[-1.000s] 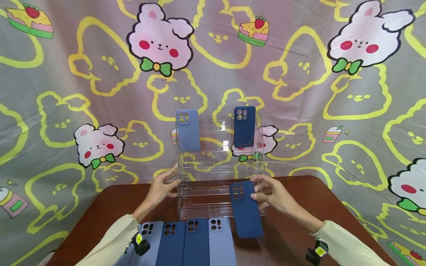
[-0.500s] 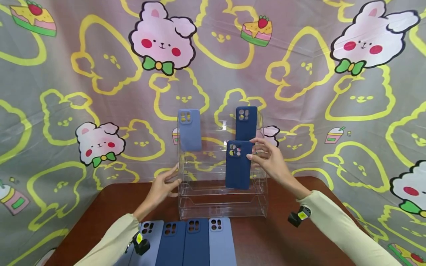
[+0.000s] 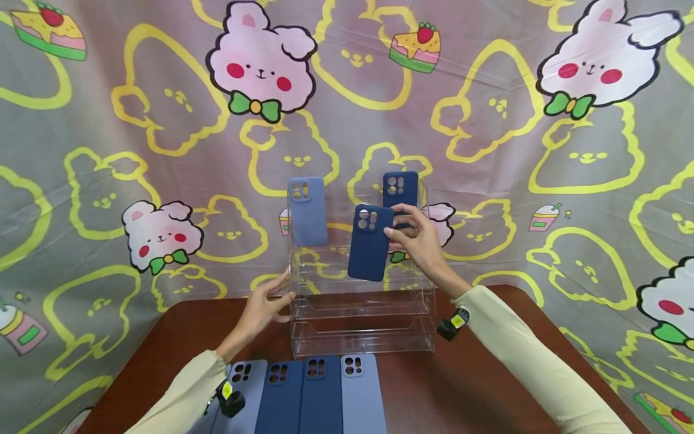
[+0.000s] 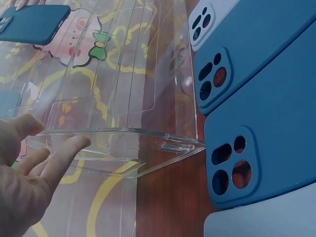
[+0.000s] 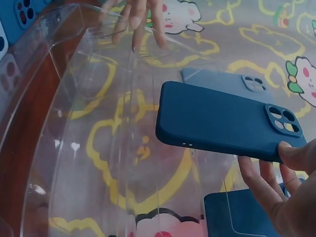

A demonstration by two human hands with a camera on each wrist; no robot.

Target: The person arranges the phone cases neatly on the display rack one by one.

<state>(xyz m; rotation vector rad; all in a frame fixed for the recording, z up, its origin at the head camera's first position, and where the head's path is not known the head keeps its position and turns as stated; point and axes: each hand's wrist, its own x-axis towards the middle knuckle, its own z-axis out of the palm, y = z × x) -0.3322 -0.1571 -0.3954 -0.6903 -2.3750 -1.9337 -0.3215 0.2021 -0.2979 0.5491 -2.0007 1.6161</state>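
My right hand [image 3: 416, 237] pinches a dark blue phone case [image 3: 370, 243] by its upper right edge, thumb on the back face. The case hangs slightly tilted before the upper tiers of a clear acrylic display rack [image 3: 360, 345]. In the right wrist view this phone case [image 5: 212, 121] is apart from the rack. My left hand [image 3: 265, 307] rests against the rack's left side, its fingers [image 4: 64, 160] spread and fairly straight. On the top tier stand a light blue phone case [image 3: 308, 214] at left and another dark blue phone case [image 3: 400, 184] at right, partly covered by my right hand.
Several phone cases lie side by side before the rack, among them a light blue one [image 3: 364, 401] and a dark blue one [image 3: 321, 401]. The brown table [image 3: 477, 361] extends to the right. A patterned cloth [image 3: 488, 181] hangs behind the rack.
My right hand has lifted the dark blue phone case from near the rack's bottom tier up and leftward to the upper tiers. My left hand stays at the rack's side.
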